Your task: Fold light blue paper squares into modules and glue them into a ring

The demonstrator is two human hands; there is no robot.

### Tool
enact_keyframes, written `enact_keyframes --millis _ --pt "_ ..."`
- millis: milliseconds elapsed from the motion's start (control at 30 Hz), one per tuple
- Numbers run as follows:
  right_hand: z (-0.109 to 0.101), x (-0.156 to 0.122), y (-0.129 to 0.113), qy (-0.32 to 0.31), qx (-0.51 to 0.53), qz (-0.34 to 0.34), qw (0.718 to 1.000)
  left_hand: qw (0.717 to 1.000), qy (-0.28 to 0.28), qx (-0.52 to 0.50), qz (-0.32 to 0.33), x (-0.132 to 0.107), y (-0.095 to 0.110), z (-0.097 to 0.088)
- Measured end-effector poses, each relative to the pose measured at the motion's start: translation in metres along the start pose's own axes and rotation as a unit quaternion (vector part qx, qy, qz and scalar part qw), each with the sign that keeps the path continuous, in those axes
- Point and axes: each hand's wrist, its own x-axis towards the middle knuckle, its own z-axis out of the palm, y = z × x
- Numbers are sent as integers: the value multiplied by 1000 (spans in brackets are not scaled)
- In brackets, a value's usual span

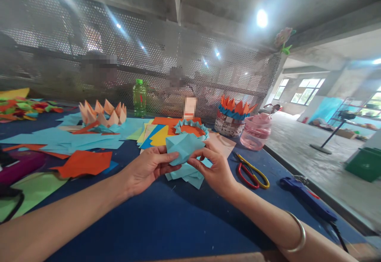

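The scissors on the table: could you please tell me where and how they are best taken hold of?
Probably by the red and yellow handles, coming from the near right: the scissors lie flat, their loops turned toward the wearer and their blades pointing away.

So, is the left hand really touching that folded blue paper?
Touching. The head view shows the left hand with its thumb on the folded blue paper.

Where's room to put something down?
The table is bare between left forearm and right forearm, toward the near edge; a smaller patch lies between scissors and corded tool. Beyond the folded blue paper, loose sheets and a bottle crowd it.
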Motion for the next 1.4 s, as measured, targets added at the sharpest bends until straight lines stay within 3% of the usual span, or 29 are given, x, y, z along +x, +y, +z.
enact_keyframes --millis 300,567,900,1233,1400 --pt "5 -3 -3 21 27 114 993 999 -36 11 12 -3 -3 1" --pt "6 -4 -4 23 29 108 994 996 -14 74 53 -3 -9 2" --pt "10 -5 -8 24 31 104 994 996 17 69 59 -2 -13 0" --pt "14 -1 -8 52 208 189 958 995 32 60 70 -1 -7 0" --pt "16 -3 -3 -22 199 226 953 995 28 61 78 -1 -7 0"
